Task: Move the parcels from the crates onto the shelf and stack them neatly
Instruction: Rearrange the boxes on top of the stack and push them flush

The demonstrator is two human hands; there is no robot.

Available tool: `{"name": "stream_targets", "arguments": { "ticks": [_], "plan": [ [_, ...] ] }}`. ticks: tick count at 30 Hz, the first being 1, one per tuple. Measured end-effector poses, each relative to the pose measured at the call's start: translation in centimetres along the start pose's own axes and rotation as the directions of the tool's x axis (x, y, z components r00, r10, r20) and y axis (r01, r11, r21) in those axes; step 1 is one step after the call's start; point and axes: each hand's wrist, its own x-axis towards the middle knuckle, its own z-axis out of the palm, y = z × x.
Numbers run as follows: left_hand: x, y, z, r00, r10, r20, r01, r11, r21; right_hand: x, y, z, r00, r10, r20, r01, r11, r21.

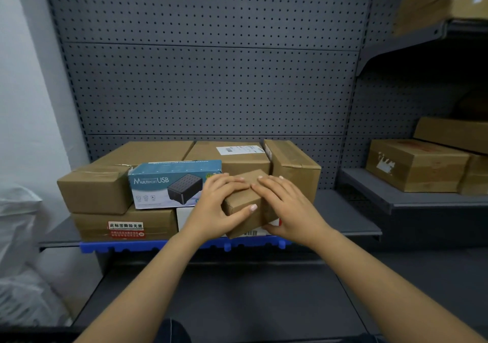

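Small box [245,206], centre: left hand [215,206] and right hand [289,208] grip it, fingers curled over. Shelf [343,220] holds stacked cartons [95,192]. Blue crate [148,246] below, contents hidden.

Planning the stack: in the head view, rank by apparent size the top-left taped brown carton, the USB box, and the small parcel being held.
1. taped brown carton
2. USB box
3. small parcel, smallest though nearest the camera; left hand and right hand partly cover it.

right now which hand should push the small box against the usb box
The right hand, probably: it grips the small box from outside; the left hand sits between it and the USB box.
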Motion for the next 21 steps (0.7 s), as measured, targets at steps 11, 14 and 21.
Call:
{"name": "stream_targets", "arguments": {
  "ticks": [11, 14, 21],
  "plan": [
    [-0.2, -2.8, -0.6, 0.997, -0.077, -0.032, 0.081, 0.982, 0.169, 0.2, 0.0, 1.7, 0.995, 0.093, -0.044, -0.096, 0.993, -0.066],
    [0.6, -4.6, -1.4, 0.978, -0.193, -0.083, 0.209, 0.922, 0.327, 0.3, 0.0, 2.1, 0.994, 0.103, -0.042, -0.106, 0.993, -0.059],
    [1.4, -6.5, -1.8, 0.942, -0.335, -0.029, 0.307, 0.823, 0.477, -0.1, 0.0, 2.3, 0.991, 0.128, -0.036, -0.130, 0.991, -0.041]
  ]
}}
